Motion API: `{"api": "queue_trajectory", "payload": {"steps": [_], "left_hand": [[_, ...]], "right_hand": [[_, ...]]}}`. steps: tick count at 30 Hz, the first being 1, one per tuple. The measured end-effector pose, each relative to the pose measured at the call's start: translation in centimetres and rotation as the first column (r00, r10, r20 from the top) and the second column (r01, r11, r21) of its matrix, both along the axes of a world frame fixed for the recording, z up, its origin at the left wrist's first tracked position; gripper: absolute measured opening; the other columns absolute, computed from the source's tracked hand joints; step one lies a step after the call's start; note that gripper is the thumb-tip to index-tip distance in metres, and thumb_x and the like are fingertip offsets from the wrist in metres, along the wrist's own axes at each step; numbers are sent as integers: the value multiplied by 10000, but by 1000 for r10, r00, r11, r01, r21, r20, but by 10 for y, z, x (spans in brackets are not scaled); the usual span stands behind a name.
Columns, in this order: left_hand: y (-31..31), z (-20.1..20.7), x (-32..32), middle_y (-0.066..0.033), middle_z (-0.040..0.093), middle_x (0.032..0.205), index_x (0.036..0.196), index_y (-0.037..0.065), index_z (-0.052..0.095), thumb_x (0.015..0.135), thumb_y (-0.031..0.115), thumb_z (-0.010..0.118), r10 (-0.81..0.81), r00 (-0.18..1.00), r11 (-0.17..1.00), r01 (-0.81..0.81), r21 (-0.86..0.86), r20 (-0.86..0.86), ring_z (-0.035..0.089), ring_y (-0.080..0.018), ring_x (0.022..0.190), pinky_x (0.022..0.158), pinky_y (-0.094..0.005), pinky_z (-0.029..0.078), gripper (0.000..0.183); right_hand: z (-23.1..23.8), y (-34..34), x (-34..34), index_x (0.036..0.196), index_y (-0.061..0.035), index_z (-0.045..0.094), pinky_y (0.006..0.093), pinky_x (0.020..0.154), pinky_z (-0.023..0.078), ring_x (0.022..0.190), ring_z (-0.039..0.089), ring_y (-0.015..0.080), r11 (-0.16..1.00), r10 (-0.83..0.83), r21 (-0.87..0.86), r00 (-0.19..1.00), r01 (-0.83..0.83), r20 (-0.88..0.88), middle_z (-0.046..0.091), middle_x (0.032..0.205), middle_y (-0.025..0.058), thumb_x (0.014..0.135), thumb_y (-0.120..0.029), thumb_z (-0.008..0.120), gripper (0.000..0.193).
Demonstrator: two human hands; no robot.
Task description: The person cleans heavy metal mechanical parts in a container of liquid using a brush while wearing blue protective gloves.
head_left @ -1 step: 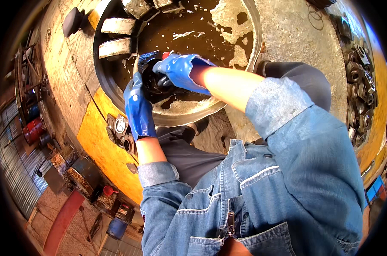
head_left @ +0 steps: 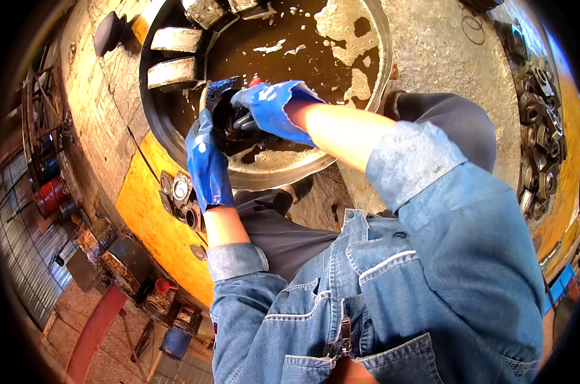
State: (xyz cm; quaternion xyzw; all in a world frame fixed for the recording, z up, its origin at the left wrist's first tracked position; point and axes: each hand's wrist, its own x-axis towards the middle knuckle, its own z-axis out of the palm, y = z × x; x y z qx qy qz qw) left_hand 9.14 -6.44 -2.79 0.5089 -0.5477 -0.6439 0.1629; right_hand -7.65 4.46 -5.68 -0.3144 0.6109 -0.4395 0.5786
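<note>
My left hand (head_left: 207,160), in a blue rubber glove, is closed on the near-left side of a dark, wet metal part (head_left: 223,105) with a pale rim and a bluish sheen on top. My right hand (head_left: 271,109), gloved alike, bends over the part from the right with curled fingers. A small red piece (head_left: 255,81) sticks out beyond its knuckles, and the rest of that tool is hidden under the glove. Both hands are over a round metal basin (head_left: 383,61) of brown, foamy liquid. Light-faced curved metal blocks (head_left: 172,72) stand along the basin's left wall.
Several greasy ring-shaped metal parts (head_left: 182,187) lie by my left forearm on a yellow surface (head_left: 149,217). More metal parts (head_left: 541,144) form a long row at the far right. A dark cone-shaped object (head_left: 109,33) stands left of the basin. My knee (head_left: 443,118) is beside its right rim.
My right hand has shifted slightly to the right over the metal part, with the red piece moving along. The left hand keeps its place. Foam on the liquid has drifted a little.
</note>
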Motion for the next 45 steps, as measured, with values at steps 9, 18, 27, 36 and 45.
{"api": "queue_trajectory", "payload": {"steps": [9,18,27,36,45], "left_hand": [[0,1,0,-144,738,1233,1343,-59,660,1063,405,615,13,999,1000,-14,9,39,723,-215,1046,917,-336,585,544],[-3,-4,3,-122,742,1204,1319,-36,680,1066,373,627,46,998,998,-44,48,-32,706,-212,1027,932,-335,557,484],[2,0,3,-115,742,1122,1304,-46,677,1072,378,623,7,995,1000,-8,-10,-98,687,-195,935,848,-317,547,486],[1,2,-6,-143,746,1193,1299,-47,686,1069,347,627,58,998,998,-58,40,-19,710,-217,1006,904,-337,563,461],[-19,-32,8,-121,756,1119,1270,-28,710,1062,343,642,64,990,998,-64,-6,122,709,-212,880,793,-338,576,431]], "right_hand": [[-62,-24,38,1245,-9,679,370,881,600,1018,738,283,926,-366,-149,923,347,-120,763,1117,157,938,-341,782,464],[51,-53,-10,1027,-21,774,423,777,584,871,741,307,810,580,232,673,-539,-459,774,998,181,720,-79,772,312],[-2,-42,12,915,-14,755,403,710,588,857,757,284,722,462,33,447,-691,-766,758,932,175,907,-210,655,220],[-3,-42,0,915,-60,771,405,742,608,865,754,281,689,245,-6,241,-724,-939,780,956,87,923,-221,630,214],[-7,-39,13,1086,-122,765,464,766,572,900,729,351,937,273,-55,821,-345,-501,767,1015,167,897,-248,714,232]]}}
